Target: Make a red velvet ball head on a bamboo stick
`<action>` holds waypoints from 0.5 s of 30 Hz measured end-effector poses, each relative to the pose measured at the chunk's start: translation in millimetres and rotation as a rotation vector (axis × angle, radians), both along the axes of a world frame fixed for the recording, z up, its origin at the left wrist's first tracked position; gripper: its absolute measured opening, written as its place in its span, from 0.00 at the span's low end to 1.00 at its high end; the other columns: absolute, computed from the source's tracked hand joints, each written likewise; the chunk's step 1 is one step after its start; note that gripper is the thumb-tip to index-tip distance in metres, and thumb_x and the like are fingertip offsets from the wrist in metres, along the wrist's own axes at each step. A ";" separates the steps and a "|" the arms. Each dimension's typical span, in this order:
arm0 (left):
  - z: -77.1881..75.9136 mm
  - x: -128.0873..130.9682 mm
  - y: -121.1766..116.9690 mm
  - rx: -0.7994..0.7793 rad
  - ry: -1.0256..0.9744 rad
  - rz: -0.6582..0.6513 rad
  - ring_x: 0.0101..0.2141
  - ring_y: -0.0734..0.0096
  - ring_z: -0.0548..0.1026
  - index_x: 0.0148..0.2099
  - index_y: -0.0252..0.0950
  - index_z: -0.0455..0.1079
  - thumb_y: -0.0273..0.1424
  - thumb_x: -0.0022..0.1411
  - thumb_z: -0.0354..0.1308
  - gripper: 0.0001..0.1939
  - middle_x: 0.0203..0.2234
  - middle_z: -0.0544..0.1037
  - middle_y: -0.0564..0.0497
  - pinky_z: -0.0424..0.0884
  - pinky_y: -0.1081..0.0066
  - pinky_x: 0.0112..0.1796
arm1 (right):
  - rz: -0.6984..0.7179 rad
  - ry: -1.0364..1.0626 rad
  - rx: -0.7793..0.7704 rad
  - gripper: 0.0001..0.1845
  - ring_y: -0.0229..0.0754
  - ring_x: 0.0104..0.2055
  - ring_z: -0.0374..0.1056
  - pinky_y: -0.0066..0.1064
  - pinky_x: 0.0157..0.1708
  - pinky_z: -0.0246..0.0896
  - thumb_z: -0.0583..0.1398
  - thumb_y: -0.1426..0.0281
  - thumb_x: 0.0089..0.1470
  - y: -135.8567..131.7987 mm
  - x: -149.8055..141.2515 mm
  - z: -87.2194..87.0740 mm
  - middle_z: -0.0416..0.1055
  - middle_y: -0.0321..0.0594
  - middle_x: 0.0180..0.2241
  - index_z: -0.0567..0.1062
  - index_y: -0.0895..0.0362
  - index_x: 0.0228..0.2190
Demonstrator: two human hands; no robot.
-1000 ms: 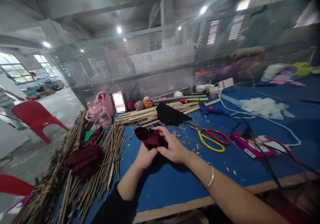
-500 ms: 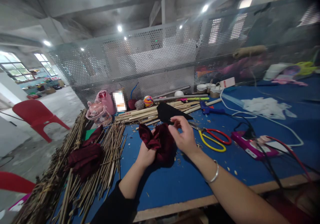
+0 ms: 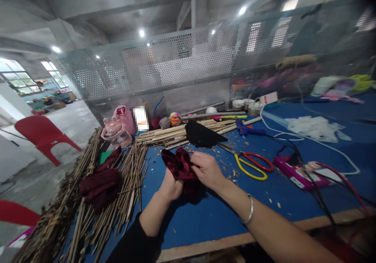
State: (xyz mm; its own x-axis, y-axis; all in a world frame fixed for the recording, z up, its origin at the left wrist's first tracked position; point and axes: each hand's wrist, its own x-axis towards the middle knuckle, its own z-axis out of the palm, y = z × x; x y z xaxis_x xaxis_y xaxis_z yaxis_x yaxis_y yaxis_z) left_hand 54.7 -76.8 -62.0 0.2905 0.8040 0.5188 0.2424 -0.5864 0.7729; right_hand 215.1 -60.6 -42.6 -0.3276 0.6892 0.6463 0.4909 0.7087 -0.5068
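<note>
A bunched piece of dark red cloth (image 3: pixel 179 165) is held just above the blue table (image 3: pixel 205 216), near its middle. My left hand (image 3: pixel 170 186) grips the cloth from below, fingers closed round it. My right hand (image 3: pixel 207 170) is closed on the cloth's right side, pinching its folds. A silver bangle (image 3: pixel 249 212) sits on my right wrist. Red-and-yellow scissors (image 3: pixel 249 164) lie just right of my hands, and a black cloth piece (image 3: pixel 202 134) lies behind them.
A pile of thin sticks (image 3: pixel 88 200) covers the table's left end, with more dark red cloth (image 3: pixel 101 182) on it. Bamboo rods (image 3: pixel 164 134), a pink bag (image 3: pixel 122 122), yarn balls (image 3: pixel 174 119), a blue glue gun (image 3: pixel 245 129), a pink device with cables (image 3: pixel 296 173) and white stuffing (image 3: pixel 314 126) lie around.
My right hand lifted off the cloth half a second ago with fingers apart, then came back down and closed on its folds. The cloth is bunched tighter now.
</note>
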 end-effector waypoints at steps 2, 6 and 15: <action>1.8 -0.4 -1.7 0.069 0.073 0.004 0.47 0.60 0.69 0.51 0.34 0.64 0.36 0.64 0.47 0.17 0.45 0.72 0.41 0.65 0.59 0.50 | 0.115 0.045 -0.058 0.11 0.39 0.28 0.64 0.29 0.29 0.58 0.53 0.77 0.52 -3.8 -3.5 -0.6 0.67 0.38 0.23 0.71 0.55 0.23; 0.5 1.4 -3.3 0.060 0.112 0.073 0.55 0.58 0.63 0.55 0.33 0.60 0.34 0.62 0.50 0.20 0.53 0.66 0.39 0.57 0.57 0.56 | 0.213 0.107 -0.165 0.04 0.43 0.33 0.68 0.31 0.33 0.61 0.54 0.70 0.53 -6.7 -6.3 -3.2 0.72 0.42 0.31 0.68 0.55 0.31; 4.9 -5.8 9.2 -0.329 -0.418 0.254 0.38 0.61 0.76 0.40 0.32 0.72 0.36 0.56 0.55 0.14 0.35 0.79 0.45 0.70 0.65 0.41 | 0.309 0.598 -0.545 0.11 0.36 0.33 0.69 0.30 0.37 0.64 0.57 0.70 0.49 8.3 4.4 7.8 0.73 0.34 0.30 0.57 0.53 0.30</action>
